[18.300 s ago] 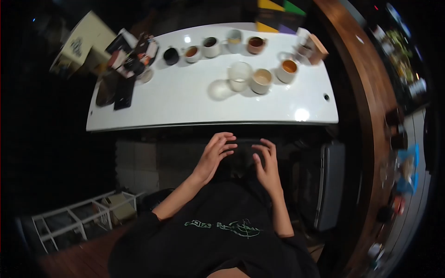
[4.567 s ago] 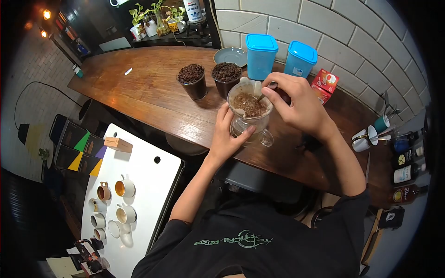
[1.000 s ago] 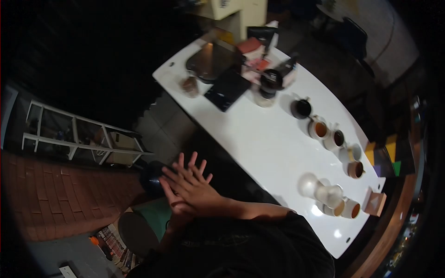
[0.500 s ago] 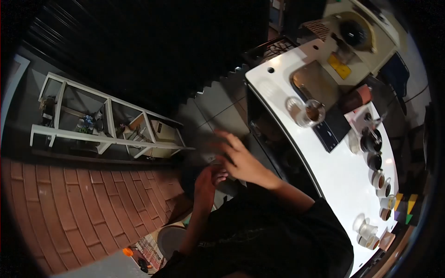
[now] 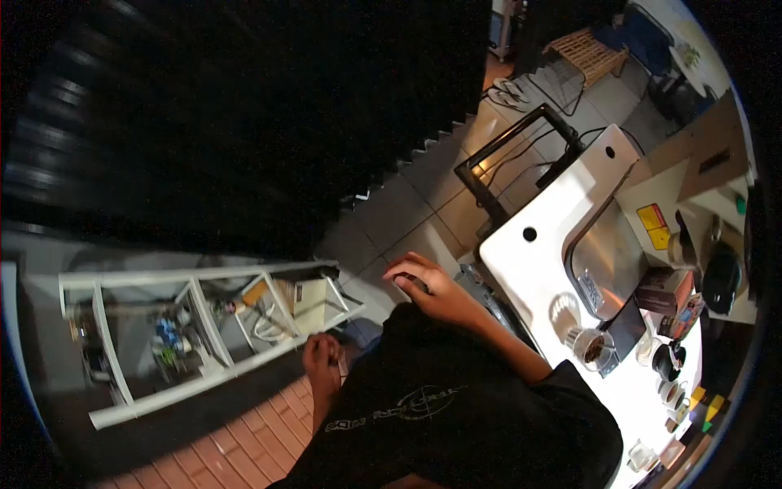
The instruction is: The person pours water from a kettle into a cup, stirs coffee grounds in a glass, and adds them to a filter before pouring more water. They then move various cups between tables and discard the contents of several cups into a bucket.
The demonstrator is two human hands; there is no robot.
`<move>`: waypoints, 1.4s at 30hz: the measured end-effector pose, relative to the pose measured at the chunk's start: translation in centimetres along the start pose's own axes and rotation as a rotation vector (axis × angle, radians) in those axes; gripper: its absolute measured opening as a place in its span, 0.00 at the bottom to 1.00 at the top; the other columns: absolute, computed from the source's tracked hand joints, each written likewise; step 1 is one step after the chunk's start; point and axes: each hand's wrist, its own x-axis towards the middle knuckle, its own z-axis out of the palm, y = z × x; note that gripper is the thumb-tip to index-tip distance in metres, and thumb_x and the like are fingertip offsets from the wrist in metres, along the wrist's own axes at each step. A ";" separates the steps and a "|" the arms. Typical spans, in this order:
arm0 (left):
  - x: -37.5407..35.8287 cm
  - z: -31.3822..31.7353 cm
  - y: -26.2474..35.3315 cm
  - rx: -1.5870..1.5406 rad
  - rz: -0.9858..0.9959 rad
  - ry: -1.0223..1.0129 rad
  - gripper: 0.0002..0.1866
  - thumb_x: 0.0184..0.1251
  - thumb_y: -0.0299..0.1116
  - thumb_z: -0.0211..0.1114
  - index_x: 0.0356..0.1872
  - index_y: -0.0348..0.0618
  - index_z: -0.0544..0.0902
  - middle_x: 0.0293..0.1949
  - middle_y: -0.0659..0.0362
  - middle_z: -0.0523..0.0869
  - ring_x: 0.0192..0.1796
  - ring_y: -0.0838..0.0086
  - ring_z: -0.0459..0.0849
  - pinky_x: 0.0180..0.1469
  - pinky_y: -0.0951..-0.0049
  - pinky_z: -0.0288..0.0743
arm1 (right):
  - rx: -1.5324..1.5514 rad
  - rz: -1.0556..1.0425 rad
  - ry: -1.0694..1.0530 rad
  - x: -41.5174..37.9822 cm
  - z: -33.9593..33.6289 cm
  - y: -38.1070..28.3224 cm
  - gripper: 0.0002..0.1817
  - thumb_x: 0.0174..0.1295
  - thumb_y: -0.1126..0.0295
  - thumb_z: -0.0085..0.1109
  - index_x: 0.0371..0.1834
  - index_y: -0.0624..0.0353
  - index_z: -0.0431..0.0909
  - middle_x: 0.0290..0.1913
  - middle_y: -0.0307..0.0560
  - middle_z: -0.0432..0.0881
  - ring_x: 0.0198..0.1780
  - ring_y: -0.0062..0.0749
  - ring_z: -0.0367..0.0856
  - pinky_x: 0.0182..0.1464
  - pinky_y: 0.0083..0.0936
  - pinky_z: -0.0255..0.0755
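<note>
My left hand [image 5: 322, 367] hangs low at the left side of my black shirt [image 5: 456, 399], near the end of a white shelf frame [image 5: 204, 330]. Its fingers are loosely bent and a little apart, with no object clearly visible in them. Farther up, in front of my chest, my right hand [image 5: 430, 287] is held over the grey floor tiles [image 5: 371, 232]. The fingers curve loosely, the thumb stands off from them, and nothing shows in the grasp. Neither hand touches the white table [image 5: 521, 281].
On the table at the right stand a glass vessel with dark contents [image 5: 593, 350], a metal-topped appliance [image 5: 607, 253], a red box [image 5: 664, 289] and several cups. A black metal frame [image 5: 505, 147] stands beyond the table's end. A black curtain [image 5: 244, 122] hangs at upper left.
The view has turned, so the table appears lower and farther right, and more floor shows beyond it. My hands were close together; now they are apart, the left one lower.
</note>
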 end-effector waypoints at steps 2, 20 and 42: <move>2.7 -0.2 1.0 0.066 0.045 -0.064 0.10 0.78 0.32 0.54 0.35 0.39 0.74 0.27 0.63 0.67 0.27 0.79 0.61 0.32 0.75 0.58 | -0.007 -0.045 0.062 3.1 -2.2 -0.7 0.09 0.73 0.68 0.51 0.48 0.62 0.77 0.48 0.52 0.78 0.51 0.44 0.78 0.56 0.34 0.71; 50.7 20.4 7.0 0.021 0.198 -1.145 0.28 0.78 0.50 0.49 0.44 0.26 0.77 0.40 0.45 0.79 0.37 0.68 0.78 0.44 0.67 0.73 | -0.005 0.034 0.728 27.3 -13.1 2.0 0.09 0.71 0.70 0.54 0.46 0.64 0.78 0.48 0.51 0.81 0.54 0.39 0.80 0.57 0.32 0.72; 62.3 51.3 2.2 -0.003 0.088 -1.418 0.32 0.80 0.55 0.42 0.44 0.28 0.79 0.37 0.49 0.78 0.36 0.68 0.78 0.40 0.69 0.72 | 0.022 0.044 1.116 28.8 -36.7 5.2 0.07 0.70 0.73 0.54 0.45 0.64 0.79 0.48 0.49 0.82 0.54 0.39 0.81 0.58 0.31 0.72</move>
